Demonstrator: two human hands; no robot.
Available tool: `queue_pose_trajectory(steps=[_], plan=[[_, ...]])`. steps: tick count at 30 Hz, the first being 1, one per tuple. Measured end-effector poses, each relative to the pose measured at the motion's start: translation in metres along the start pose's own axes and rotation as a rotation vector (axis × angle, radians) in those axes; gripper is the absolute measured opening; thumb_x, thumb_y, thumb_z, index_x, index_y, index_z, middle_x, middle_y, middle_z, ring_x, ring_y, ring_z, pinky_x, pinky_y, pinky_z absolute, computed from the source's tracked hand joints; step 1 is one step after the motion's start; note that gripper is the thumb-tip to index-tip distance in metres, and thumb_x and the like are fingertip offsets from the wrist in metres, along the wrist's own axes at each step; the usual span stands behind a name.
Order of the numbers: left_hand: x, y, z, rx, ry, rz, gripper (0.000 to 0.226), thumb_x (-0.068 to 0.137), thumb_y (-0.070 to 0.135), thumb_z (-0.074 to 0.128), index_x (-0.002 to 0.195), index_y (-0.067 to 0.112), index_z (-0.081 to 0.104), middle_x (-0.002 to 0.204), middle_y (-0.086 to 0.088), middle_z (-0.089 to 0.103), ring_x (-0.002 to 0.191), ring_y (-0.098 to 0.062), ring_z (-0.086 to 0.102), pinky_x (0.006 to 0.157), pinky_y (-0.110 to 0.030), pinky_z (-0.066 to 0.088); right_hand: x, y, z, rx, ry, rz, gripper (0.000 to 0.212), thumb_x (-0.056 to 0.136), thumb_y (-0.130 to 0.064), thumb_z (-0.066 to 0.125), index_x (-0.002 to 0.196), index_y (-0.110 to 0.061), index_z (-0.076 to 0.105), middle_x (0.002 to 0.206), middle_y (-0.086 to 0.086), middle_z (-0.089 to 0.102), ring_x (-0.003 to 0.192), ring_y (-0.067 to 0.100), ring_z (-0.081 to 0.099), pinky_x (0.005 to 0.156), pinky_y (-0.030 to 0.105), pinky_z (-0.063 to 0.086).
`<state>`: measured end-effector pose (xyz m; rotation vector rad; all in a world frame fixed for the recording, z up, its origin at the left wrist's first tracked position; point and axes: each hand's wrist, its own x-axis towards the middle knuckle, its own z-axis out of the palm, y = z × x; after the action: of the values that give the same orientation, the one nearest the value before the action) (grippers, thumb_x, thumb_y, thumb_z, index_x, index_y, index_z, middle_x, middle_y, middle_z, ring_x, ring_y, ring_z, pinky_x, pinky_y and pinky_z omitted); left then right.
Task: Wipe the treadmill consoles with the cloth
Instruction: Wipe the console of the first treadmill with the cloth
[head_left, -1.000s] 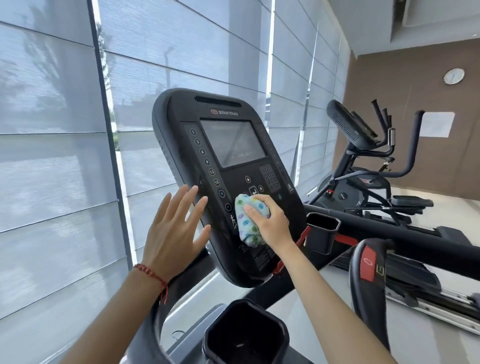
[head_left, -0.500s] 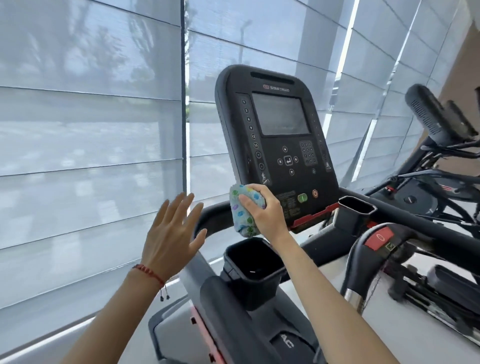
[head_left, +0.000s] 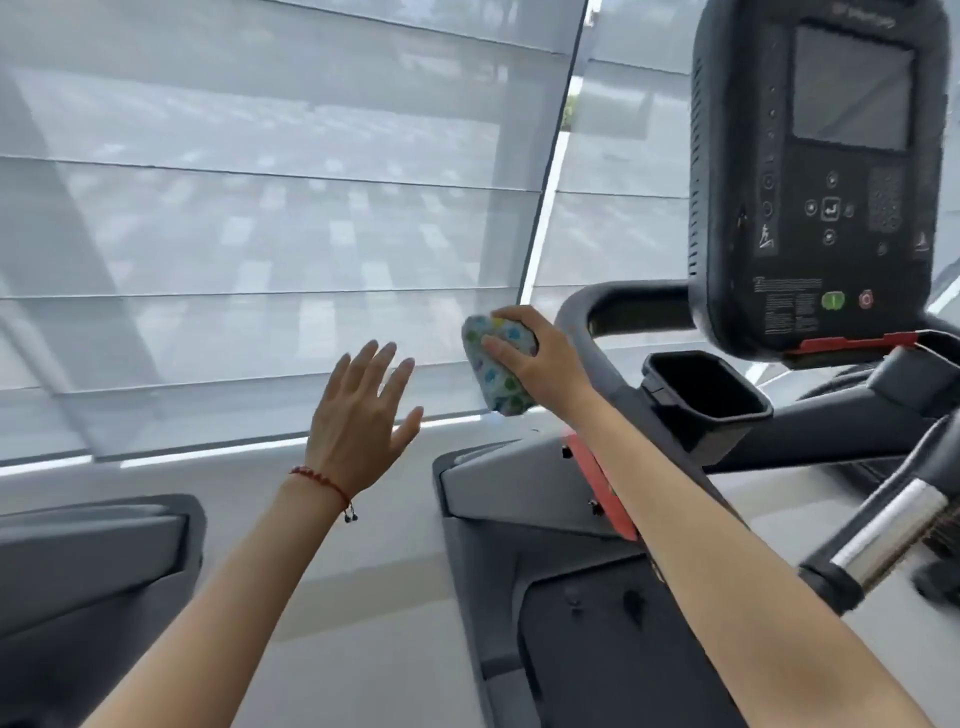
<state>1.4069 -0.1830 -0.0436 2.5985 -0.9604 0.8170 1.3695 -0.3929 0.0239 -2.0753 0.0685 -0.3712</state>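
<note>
Left hand (head_left: 363, 415): raised in air, fingers straight and slightly spread, holding nothing; red bracelet (head_left: 324, 480) at wrist. Right hand (head_left: 540, 358): fingers curled around bunched spotted cloth (head_left: 496, 369), held off the console, beside the grey handrail (head_left: 597, 332). Treadmill console (head_left: 821, 176): upper right, beyond; black cup holder (head_left: 706, 389) below it. Window blinds (head_left: 260, 208): behind

The treadmill console (head_left: 815, 176) bears a brand mark along its top edge, too blurred to read. White running-figure signs sit at the panel's lower left and right, an enter-arrow key in the middle. The block of fine white print left of the green button (head_left: 832, 300) is illegible.
</note>
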Motion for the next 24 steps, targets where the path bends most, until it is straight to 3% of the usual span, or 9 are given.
queue_pose_trajectory(steps=[3, 5, 9, 11, 15, 17, 20, 22, 24], plan=[[-0.048, -0.027, 0.003, 0.022, -0.044, -0.04, 0.052, 0.088, 0.036, 0.038, 0.12, -0.001, 0.057, 0.125, -0.023, 0.054, 0.12, -0.04, 0.045, 0.101, -0.052, 0.036, -0.022, 0.006, 0.052, 0.107, 0.011, 0.051, 0.024, 0.086, -0.028, 0.064, 0.108, -0.026, 0.056, 0.094, -0.01, 0.061, 0.084, 0.004, 0.06, 0.065, 0.012, 0.053], [-0.083, -0.042, 0.007, 0.023, -0.075, -0.076, 0.051, 0.089, 0.035, 0.038, 0.12, -0.001, 0.057, 0.126, -0.023, 0.053, 0.121, -0.039, 0.044, 0.101, -0.052, 0.035, -0.042, 0.016, 0.084, 0.181, 0.014, 0.107, 0.022, 0.086, -0.024, 0.064, 0.107, -0.023, 0.056, 0.091, -0.013, 0.059, 0.082, 0.002, 0.059, 0.061, 0.009, 0.051], [-0.154, -0.064, 0.011, 0.023, -0.156, -0.137, 0.048, 0.089, 0.034, 0.04, 0.121, 0.0, 0.054, 0.125, -0.024, 0.053, 0.12, -0.037, 0.041, 0.098, -0.052, 0.039, -0.085, 0.042, 0.138, 0.209, -0.019, 0.199, 0.021, 0.085, -0.025, 0.065, 0.105, -0.025, 0.057, 0.097, -0.003, 0.062, 0.088, 0.015, 0.063, 0.07, 0.023, 0.056], [-0.189, -0.07, 0.013, 0.02, -0.205, -0.191, 0.048, 0.089, 0.034, 0.04, 0.123, 0.002, 0.051, 0.126, -0.024, 0.052, 0.119, -0.038, 0.043, 0.099, -0.052, 0.038, -0.105, 0.052, 0.159, 0.188, -0.061, 0.219, 0.022, 0.085, -0.026, 0.064, 0.106, -0.025, 0.057, 0.099, -0.002, 0.062, 0.089, 0.014, 0.062, 0.069, 0.021, 0.055], [-0.249, -0.072, 0.012, 0.022, -0.28, -0.319, 0.049, 0.089, 0.032, 0.039, 0.124, 0.001, 0.051, 0.128, -0.023, 0.052, 0.121, -0.039, 0.045, 0.104, -0.049, 0.032, -0.136, 0.066, 0.19, 0.143, -0.138, 0.279, 0.021, 0.084, -0.028, 0.065, 0.104, -0.032, 0.057, 0.098, -0.002, 0.064, 0.09, 0.015, 0.063, 0.073, 0.028, 0.056], [-0.276, -0.068, 0.012, 0.038, -0.303, -0.384, 0.049, 0.089, 0.031, 0.039, 0.126, 0.001, 0.05, 0.129, -0.023, 0.051, 0.123, -0.038, 0.043, 0.105, -0.048, 0.03, -0.149, 0.073, 0.201, 0.121, -0.183, 0.295, 0.021, 0.084, -0.028, 0.065, 0.103, -0.034, 0.056, 0.097, -0.003, 0.064, 0.088, 0.013, 0.063, 0.073, 0.024, 0.055], [-0.309, -0.054, 0.012, 0.073, -0.317, -0.495, 0.049, 0.09, 0.031, 0.04, 0.128, 0.002, 0.047, 0.132, -0.023, 0.049, 0.125, -0.037, 0.041, 0.106, -0.047, 0.028, -0.164, 0.08, 0.213, 0.074, -0.263, 0.287, 0.023, 0.085, -0.027, 0.065, 0.107, -0.028, 0.058, 0.094, -0.006, 0.062, 0.081, 0.001, 0.06, 0.065, 0.007, 0.049], [-0.325, -0.042, 0.011, 0.097, -0.316, -0.58, 0.048, 0.09, 0.03, 0.04, 0.127, 0.001, 0.049, 0.13, -0.023, 0.051, 0.124, -0.036, 0.041, 0.106, -0.046, 0.027, -0.171, 0.084, 0.219, 0.06, -0.33, 0.281, 0.023, 0.085, -0.026, 0.064, 0.108, -0.028, 0.058, 0.095, -0.005, 0.063, 0.082, 0.003, 0.06, 0.065, 0.008, 0.048], [-0.336, -0.029, 0.01, 0.121, -0.311, -0.663, 0.047, 0.089, 0.03, 0.04, 0.125, 0.001, 0.051, 0.128, -0.023, 0.052, 0.123, -0.035, 0.042, 0.106, -0.044, 0.026, -0.176, 0.088, 0.225, 0.049, -0.408, 0.274, 0.022, 0.085, -0.027, 0.064, 0.105, -0.032, 0.056, 0.095, -0.004, 0.063, 0.083, 0.011, 0.062, 0.069, 0.018, 0.051]])
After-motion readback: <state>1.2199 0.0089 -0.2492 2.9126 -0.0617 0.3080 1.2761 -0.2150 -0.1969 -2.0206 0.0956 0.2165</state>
